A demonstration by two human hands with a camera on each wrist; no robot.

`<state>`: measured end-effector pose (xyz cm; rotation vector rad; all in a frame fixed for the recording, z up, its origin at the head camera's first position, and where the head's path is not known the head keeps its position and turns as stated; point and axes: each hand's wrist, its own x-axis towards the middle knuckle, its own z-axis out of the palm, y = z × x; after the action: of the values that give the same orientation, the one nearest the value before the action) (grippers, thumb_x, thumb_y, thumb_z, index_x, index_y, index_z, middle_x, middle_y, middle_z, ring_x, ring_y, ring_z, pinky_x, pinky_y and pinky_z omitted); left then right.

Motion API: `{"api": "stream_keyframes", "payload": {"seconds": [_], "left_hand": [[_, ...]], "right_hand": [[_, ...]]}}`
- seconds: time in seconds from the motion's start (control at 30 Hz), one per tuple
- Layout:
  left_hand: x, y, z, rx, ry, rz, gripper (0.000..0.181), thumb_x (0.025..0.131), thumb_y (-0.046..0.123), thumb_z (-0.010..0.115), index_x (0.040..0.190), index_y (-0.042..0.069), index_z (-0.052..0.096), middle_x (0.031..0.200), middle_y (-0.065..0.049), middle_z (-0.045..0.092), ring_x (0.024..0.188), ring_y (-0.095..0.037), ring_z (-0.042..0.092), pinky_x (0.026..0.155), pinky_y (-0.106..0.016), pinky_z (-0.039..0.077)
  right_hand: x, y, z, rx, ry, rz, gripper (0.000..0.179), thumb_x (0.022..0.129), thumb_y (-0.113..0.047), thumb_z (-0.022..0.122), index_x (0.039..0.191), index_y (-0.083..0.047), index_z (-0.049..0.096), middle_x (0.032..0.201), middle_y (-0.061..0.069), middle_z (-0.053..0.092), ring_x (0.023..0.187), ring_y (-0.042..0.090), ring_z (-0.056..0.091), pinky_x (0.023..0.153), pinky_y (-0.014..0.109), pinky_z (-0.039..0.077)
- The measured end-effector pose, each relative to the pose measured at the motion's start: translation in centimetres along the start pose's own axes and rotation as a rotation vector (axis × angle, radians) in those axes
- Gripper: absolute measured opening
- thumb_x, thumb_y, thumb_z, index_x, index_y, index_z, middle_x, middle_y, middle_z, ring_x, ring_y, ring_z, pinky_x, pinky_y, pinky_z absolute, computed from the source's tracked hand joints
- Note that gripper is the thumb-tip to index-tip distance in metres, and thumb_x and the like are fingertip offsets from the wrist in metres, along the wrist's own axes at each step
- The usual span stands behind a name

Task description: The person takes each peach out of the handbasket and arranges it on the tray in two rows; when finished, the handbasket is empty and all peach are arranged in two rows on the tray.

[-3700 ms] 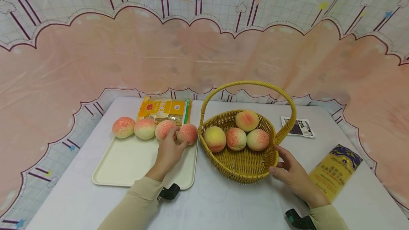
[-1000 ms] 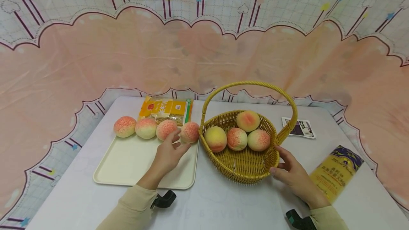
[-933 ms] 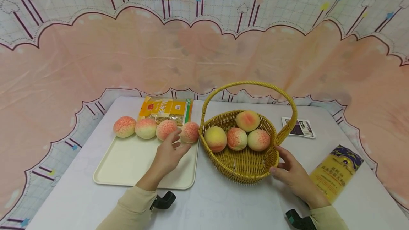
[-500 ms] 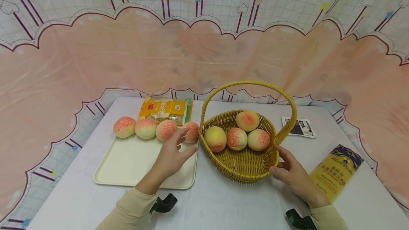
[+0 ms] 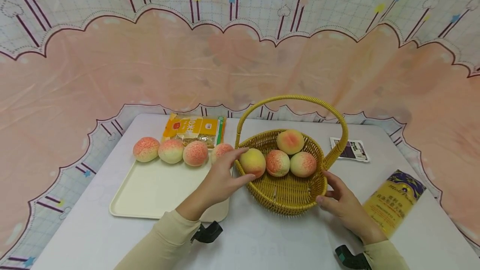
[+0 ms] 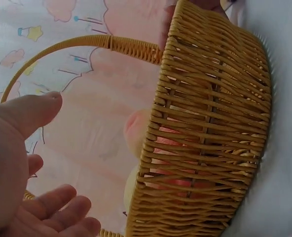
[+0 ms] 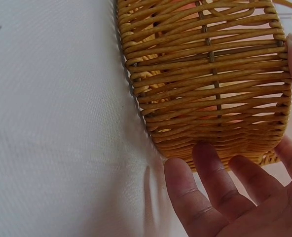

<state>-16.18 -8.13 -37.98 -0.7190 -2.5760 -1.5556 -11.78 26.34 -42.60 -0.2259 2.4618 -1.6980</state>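
Note:
My left hand (image 5: pixel 217 182) reaches over the left rim of the yellow wicker basket (image 5: pixel 286 208), fingers and thumb spread to either side of a yellowish peach (image 5: pixel 256 161) in it. In the left wrist view that hand (image 6: pixel 8 153) holds nothing. Three more peaches lie in the basket, among them a speckled one (image 5: pixel 278 163) in the middle. My right hand (image 5: pixel 345 209) holds the basket at its right end, thumb by the rim and fingers against the outer weave. Partly hidden behind my left hand is a pink peach (image 5: pixel 221 150).
A cream tray (image 5: pixel 150 193) lies left of the basket, with several peaches (image 5: pixel 146 149) in a row along its far edge. Behind them sits an orange food packet (image 5: pixel 195 126). A small dark packet (image 5: pixel 350 149) and a yellow packet (image 5: pixel 395 199) lie at the right.
My left hand has moved from the rightmost peach of the row, fingers opening, rightward over the basket's left rim. My right hand and the basket have stayed in place.

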Motion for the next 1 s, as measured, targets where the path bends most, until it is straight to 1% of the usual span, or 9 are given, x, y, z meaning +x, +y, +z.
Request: {"api": "stream_keyframes", "payload": {"seconds": [0.1, 0.23, 0.37, 0.47, 0.6, 0.73, 0.83, 0.93, 1.0], "left_hand": [[0.7, 0.2, 0.5, 0.033, -0.019, 0.028, 0.064, 0.088, 0.021, 0.079, 0.143, 0.005, 0.051, 0.138, -0.014, 0.055, 0.126, -0.033, 0.052, 0.103, -0.053, 0.044], [1.6, 0.4, 1.1, 0.067, -0.052, 0.051, 0.066, 0.088, 0.025, 0.08, 0.144, 0.008, 0.051, 0.142, -0.011, 0.053, 0.128, -0.031, 0.051, 0.102, -0.05, 0.045], [2.9, 0.6, 1.6, 0.083, -0.086, 0.089, 0.066, 0.088, 0.026, 0.079, 0.145, 0.009, 0.05, 0.145, -0.01, 0.051, 0.133, -0.029, 0.047, 0.107, -0.047, 0.041], [3.8, 0.8, 2.0, 0.086, -0.11, 0.101, 0.066, 0.09, 0.026, 0.077, 0.146, 0.007, 0.049, 0.147, -0.011, 0.049, 0.137, -0.027, 0.043, 0.111, -0.046, 0.036], [4.9, 0.9, 2.6, 0.108, -0.149, 0.092, 0.066, 0.091, 0.028, 0.075, 0.147, 0.007, 0.047, 0.148, -0.01, 0.048, 0.139, -0.026, 0.04, 0.114, -0.044, 0.033], [5.9, 0.8, 3.4, 0.146, -0.207, 0.084, 0.065, 0.094, 0.028, 0.072, 0.149, 0.005, 0.045, 0.15, -0.01, 0.047, 0.14, -0.025, 0.04, 0.114, -0.041, 0.032], [6.4, 0.7, 4.0, 0.175, -0.244, 0.074, 0.065, 0.096, 0.029, 0.07, 0.15, 0.006, 0.043, 0.15, -0.009, 0.046, 0.138, -0.024, 0.042, 0.112, -0.039, 0.036], [6.7, 0.7, 4.5, 0.172, -0.264, 0.072, 0.066, 0.096, 0.029, 0.07, 0.151, 0.006, 0.042, 0.15, -0.01, 0.046, 0.133, -0.023, 0.047, 0.108, -0.037, 0.04], [6.9, 0.7, 4.8, 0.161, -0.271, 0.072, 0.066, 0.096, 0.028, 0.07, 0.151, 0.006, 0.041, 0.15, -0.01, 0.046, 0.132, -0.023, 0.048, 0.108, -0.035, 0.04]], "right_hand": [[0.0, 0.0, 0.0, 0.006, -0.005, -0.006, 0.076, 0.098, -0.006, 0.063, 0.158, -0.001, 0.016, 0.156, 0.034, 0.018, 0.114, 0.038, 0.053, 0.078, 0.029, 0.056], [0.0, -0.1, 0.0, 0.01, -0.001, -0.007, 0.076, 0.098, -0.006, 0.063, 0.158, -0.001, 0.016, 0.156, 0.034, 0.02, 0.114, 0.039, 0.053, 0.078, 0.029, 0.056], [0.0, -0.1, 0.0, 0.002, 0.001, -0.007, 0.076, 0.098, -0.006, 0.063, 0.158, -0.001, 0.017, 0.155, 0.035, 0.02, 0.114, 0.038, 0.053, 0.078, 0.029, 0.056], [0.0, -0.2, 0.0, -0.002, -0.001, -0.006, 0.076, 0.098, -0.006, 0.063, 0.158, 0.0, 0.016, 0.155, 0.035, 0.019, 0.114, 0.039, 0.053, 0.078, 0.029, 0.055], [-0.1, -0.2, 0.0, 0.008, -0.002, -0.006, 0.075, 0.098, -0.006, 0.062, 0.158, -0.001, 0.016, 0.156, 0.036, 0.018, 0.117, 0.043, 0.052, 0.079, 0.028, 0.055], [-0.1, -0.3, 0.1, 0.028, -0.009, -0.009, 0.075, 0.099, -0.005, 0.062, 0.158, -0.001, 0.015, 0.156, 0.036, 0.016, 0.119, 0.046, 0.051, 0.08, 0.028, 0.055], [-0.1, -0.3, 0.1, 0.038, -0.01, -0.012, 0.075, 0.099, -0.005, 0.061, 0.158, -0.001, 0.015, 0.157, 0.036, 0.014, 0.12, 0.048, 0.05, 0.08, 0.027, 0.055], [-0.1, -0.3, 0.1, 0.039, -0.011, -0.013, 0.075, 0.099, -0.005, 0.061, 0.158, 0.0, 0.015, 0.157, 0.036, 0.013, 0.12, 0.048, 0.05, 0.081, 0.027, 0.055], [-0.1, -0.3, 0.1, 0.038, -0.011, -0.012, 0.075, 0.099, -0.004, 0.061, 0.158, 0.0, 0.015, 0.157, 0.036, 0.013, 0.12, 0.048, 0.05, 0.081, 0.027, 0.055]]}}
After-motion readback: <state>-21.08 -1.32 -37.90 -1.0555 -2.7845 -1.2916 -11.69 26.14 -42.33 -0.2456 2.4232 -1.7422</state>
